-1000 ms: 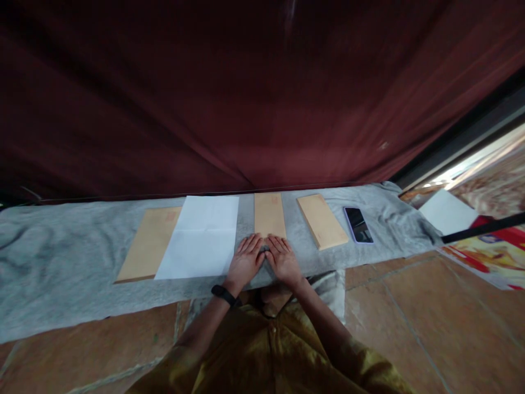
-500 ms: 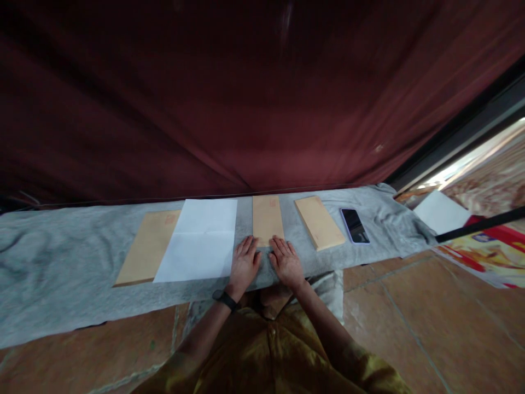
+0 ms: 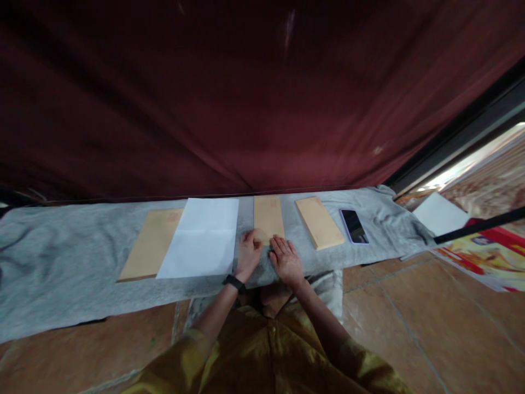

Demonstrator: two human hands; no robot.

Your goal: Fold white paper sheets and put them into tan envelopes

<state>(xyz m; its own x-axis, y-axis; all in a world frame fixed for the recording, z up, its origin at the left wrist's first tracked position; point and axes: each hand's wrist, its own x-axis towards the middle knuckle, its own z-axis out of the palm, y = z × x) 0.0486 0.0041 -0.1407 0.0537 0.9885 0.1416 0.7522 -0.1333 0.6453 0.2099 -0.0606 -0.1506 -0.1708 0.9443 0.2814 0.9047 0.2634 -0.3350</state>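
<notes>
Toward the left of the counter's grey cloth (image 3: 61,241), brown envelopes (image 3: 150,243) reach near the front edge, with white paper (image 3: 200,241) along, apparently over, their right side. Next comes the left hand (image 3: 249,255), its fingers bent at the front-left corner of the middle envelope (image 3: 268,212); whether this grip pinches the paper, I cannot tell. The middle envelope lies flat, running from near the counter's back edge toward the front. It looks light, thin and easily creased, perhaps slightly slick, so the front corners or long sides seem the best hold. The right hand (image 3: 287,264) rests at its front-right corner, fingers flat, its grip clasping nothing. Farther right lie an angled envelope stack (image 3: 320,223) and a phone (image 3: 354,226).
</notes>
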